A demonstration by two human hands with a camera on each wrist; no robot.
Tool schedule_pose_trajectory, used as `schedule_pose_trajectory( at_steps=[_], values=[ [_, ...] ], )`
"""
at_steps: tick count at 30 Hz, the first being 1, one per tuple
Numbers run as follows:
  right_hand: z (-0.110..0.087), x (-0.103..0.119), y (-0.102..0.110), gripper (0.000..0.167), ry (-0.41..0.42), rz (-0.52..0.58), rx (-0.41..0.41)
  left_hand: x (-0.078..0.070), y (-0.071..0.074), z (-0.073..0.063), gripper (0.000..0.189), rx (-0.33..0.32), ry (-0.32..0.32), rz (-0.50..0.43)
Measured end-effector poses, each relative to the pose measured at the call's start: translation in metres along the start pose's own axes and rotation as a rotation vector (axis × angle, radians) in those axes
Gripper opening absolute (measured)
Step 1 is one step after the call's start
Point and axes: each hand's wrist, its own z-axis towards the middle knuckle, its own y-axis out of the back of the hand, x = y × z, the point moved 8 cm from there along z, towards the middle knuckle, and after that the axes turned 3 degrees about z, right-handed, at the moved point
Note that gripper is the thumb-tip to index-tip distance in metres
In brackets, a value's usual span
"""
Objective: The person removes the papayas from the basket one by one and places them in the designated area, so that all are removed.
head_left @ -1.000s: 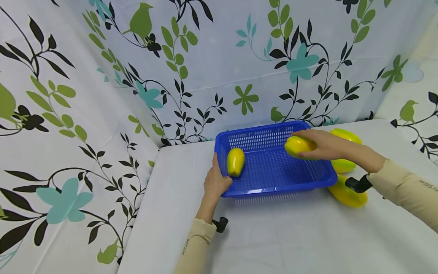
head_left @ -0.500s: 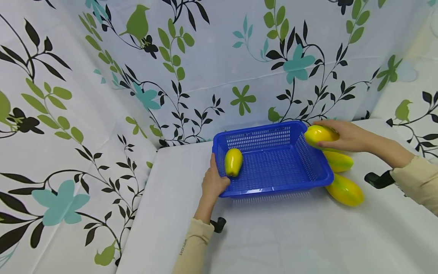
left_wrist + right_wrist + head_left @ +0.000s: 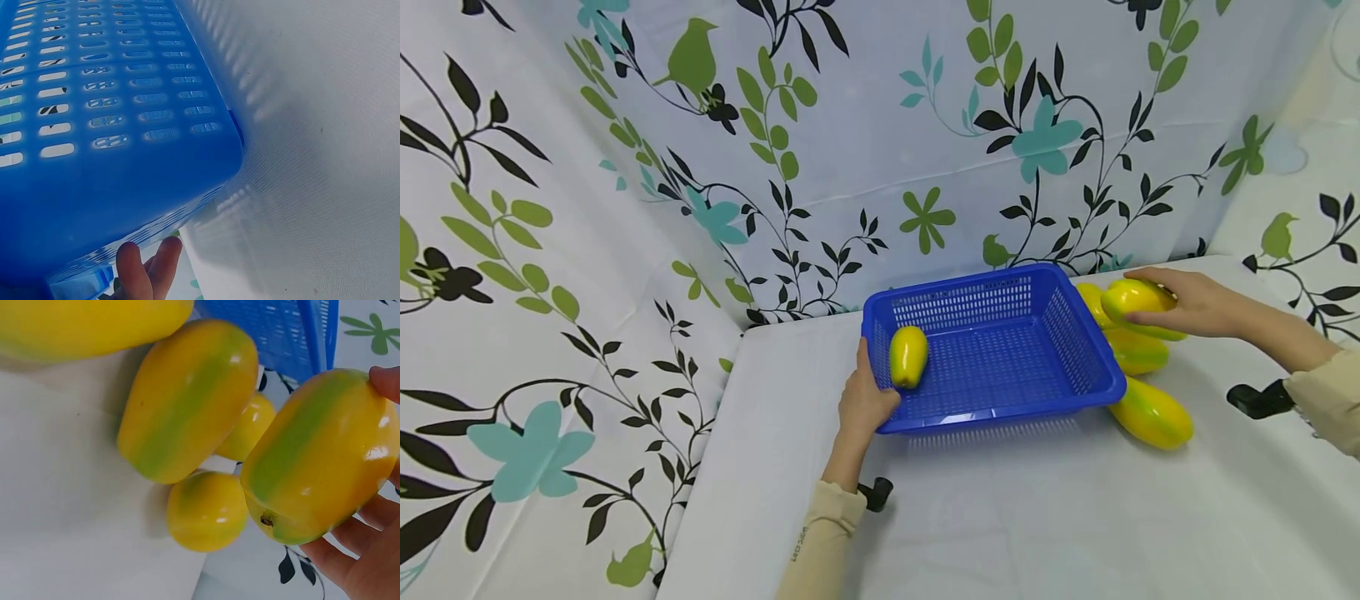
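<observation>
My left hand (image 3: 862,402) grips the left side of a blue plastic basket (image 3: 992,415), a forefinger along the outer wall and the thumb at the rim. From the left wrist view, fingertips (image 3: 150,269) show against the basket's perforated wall. In the basket, near its left end, lies one yellow papaya (image 3: 909,357). My right hand (image 3: 1202,307) holds another yellow papaya (image 3: 312,456) with a green stripe, off the basket's right side. Thumb and fingers go round it, and its dark stem end shows in the right wrist view.
Several more papayas lie on the white table (image 3: 1000,517) along the basket's right side, among them a front one (image 3: 1153,414) and a middle one (image 3: 1138,350). Patterned cloth (image 3: 850,167) hangs behind and at both sides.
My right hand has carried its papaya from above the basket's right part out to the right, over the papayas on the table. The left hand still grips the basket.
</observation>
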Motion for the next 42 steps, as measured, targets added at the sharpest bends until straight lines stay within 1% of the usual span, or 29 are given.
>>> schedule_pose_trajectory(
  at_steps=[6,14,21,35,42],
  values=[
    [-0.008,-0.02,-0.002,0.067,-0.031,0.001,0.006,0.002,-0.001,0.001,0.099,0.004,0.01,0.009],
    [-0.017,-0.05,-0.005,0.07,-0.102,-0.008,0.029,0.002,-0.001,0.002,0.098,0.0,-0.002,0.006],
    [-0.021,-0.071,-0.009,0.07,-0.129,0.008,0.052,0.0,0.001,0.001,0.098,0.003,0.002,0.006],
    [-0.027,-0.102,-0.024,0.077,-0.206,0.004,0.112,-0.002,0.002,0.002,0.098,0.004,0.002,0.0],
    [-0.028,-0.108,-0.03,0.079,-0.211,0.009,0.132,0.0,0.002,0.001,0.098,0.005,0.008,0.004]
  ],
)
